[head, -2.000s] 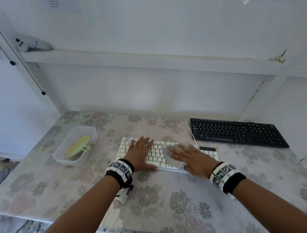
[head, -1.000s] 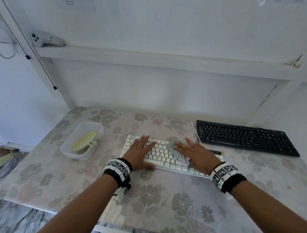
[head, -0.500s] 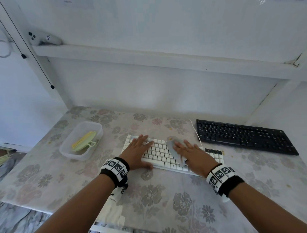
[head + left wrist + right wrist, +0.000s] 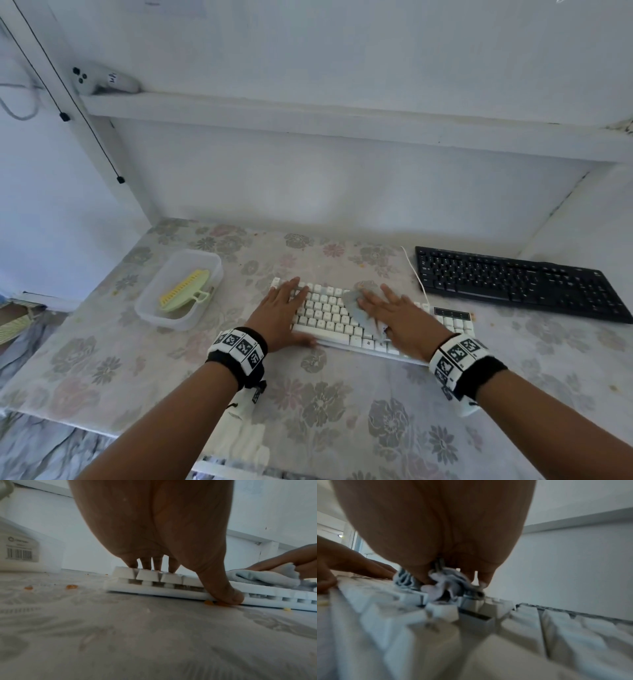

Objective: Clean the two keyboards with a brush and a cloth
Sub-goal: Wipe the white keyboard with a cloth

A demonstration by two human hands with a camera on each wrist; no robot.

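Observation:
A white keyboard (image 4: 329, 315) lies in the middle of the flowered table. My left hand (image 4: 281, 311) lies flat on its left end, fingers straight on the keys (image 4: 145, 573), thumb against the front edge. With straight fingers my right hand (image 4: 394, 315) presses a grey cloth (image 4: 359, 301) onto the middle keys; the cloth (image 4: 264, 578) bunches under the palm (image 4: 447, 582). A black keyboard (image 4: 520, 284) sits at the back right, untouched. The yellow-green brush (image 4: 185, 291) lies in a clear plastic tub (image 4: 150, 308) at the left.
Orange crumbs (image 4: 71, 586) dot the table near the white keyboard's left end. A white cable (image 4: 416, 274) runs from it toward the wall. A white controller (image 4: 102, 80) rests on the shelf above. The table's front edge is near my forearms.
My right hand has slid the cloth leftward and toward the back rows of the white keyboard. The left hand has stayed flat on the left end.

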